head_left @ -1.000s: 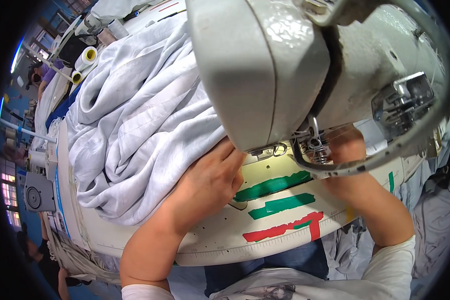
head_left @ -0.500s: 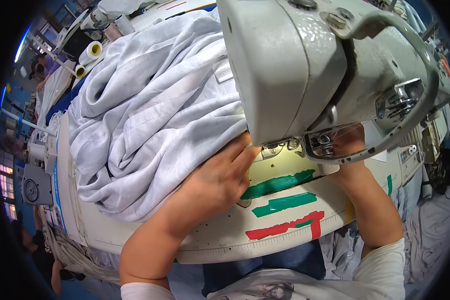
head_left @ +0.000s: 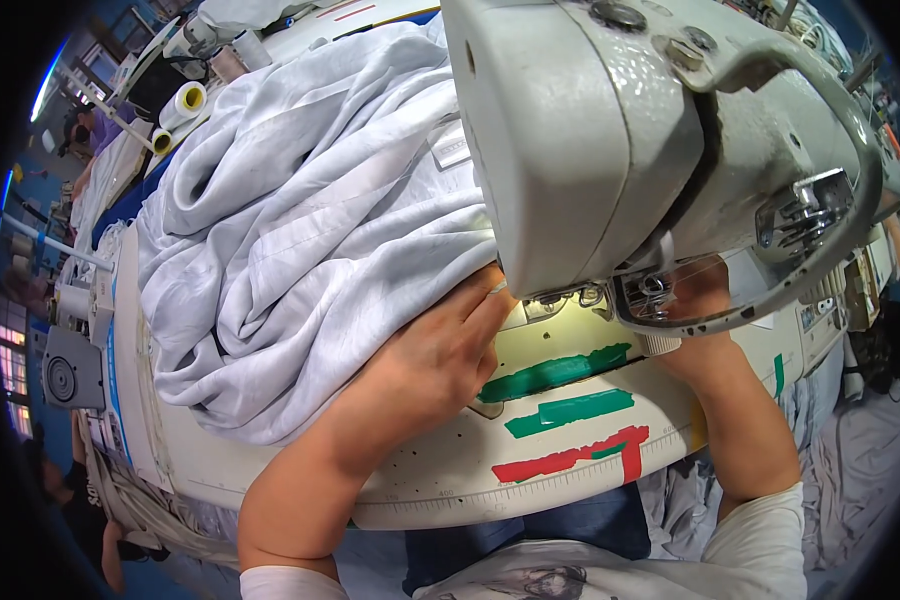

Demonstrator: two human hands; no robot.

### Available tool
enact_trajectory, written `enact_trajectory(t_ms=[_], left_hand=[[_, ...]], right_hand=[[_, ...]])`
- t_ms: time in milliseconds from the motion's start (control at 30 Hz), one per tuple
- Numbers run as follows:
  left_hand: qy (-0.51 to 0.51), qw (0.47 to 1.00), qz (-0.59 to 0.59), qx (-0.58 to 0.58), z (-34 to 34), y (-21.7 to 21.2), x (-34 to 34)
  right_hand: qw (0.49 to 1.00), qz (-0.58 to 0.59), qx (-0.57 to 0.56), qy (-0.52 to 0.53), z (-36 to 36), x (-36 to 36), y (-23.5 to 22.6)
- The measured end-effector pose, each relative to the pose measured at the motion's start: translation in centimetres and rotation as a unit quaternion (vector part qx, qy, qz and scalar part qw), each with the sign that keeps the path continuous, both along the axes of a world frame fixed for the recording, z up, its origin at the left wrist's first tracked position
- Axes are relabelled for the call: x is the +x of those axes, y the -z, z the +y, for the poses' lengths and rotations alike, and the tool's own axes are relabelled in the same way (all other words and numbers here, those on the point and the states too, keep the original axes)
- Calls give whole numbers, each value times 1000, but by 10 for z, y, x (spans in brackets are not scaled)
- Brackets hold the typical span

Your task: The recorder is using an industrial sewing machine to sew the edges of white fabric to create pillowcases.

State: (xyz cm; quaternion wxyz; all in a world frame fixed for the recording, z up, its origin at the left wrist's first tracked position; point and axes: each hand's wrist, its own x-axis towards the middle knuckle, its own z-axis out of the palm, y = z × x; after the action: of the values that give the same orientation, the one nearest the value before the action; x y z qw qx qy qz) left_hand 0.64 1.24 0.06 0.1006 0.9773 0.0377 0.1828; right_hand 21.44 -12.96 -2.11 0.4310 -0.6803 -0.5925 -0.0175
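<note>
A large heap of light grey-white fabric (head_left: 290, 220) lies bunched on the left of the sewing machine table. My left hand (head_left: 450, 340) is at the fabric's right edge, fingers bent and closed on it, close to the needle area. Its fingertips disappear behind the sewing machine head (head_left: 550, 150). On the other side of the needle area, my right hand (head_left: 703, 285) is raised behind the metal thread guides (head_left: 650, 292). The machine's parts cover most of its fingers, so their grip is hidden.
Green tape (head_left: 570, 412) and red tape (head_left: 570, 458) mark the tabletop near its ruled front edge. A curved metal guard (head_left: 860, 200) arches round the machine's right. Thread cones (head_left: 185, 102) stand far left, near a grey speaker-like box (head_left: 72, 368). Other people sit at the left.
The machine shifts very slightly right and down in the picture. Both hands keep nearly the same places, and the fabric heap looks unchanged.
</note>
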Motion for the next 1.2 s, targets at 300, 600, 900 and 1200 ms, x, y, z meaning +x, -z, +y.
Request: enact_trajectory(t_ms=[300,600,900,1200], left_hand=[[-4,992,54,110,0,3,-4],[-13,994,79,76,2,-4,-1],[-29,995,-4,-94,0,9,-1],[-33,986,12,-160,-2,4,2]], right_hand=[[1000,13,-16,20,-2,4,14],[999,-13,-47,13,-5,5,9],[999,37,1,35,5,3,17],[1000,-12,15,18,5,6,14]])
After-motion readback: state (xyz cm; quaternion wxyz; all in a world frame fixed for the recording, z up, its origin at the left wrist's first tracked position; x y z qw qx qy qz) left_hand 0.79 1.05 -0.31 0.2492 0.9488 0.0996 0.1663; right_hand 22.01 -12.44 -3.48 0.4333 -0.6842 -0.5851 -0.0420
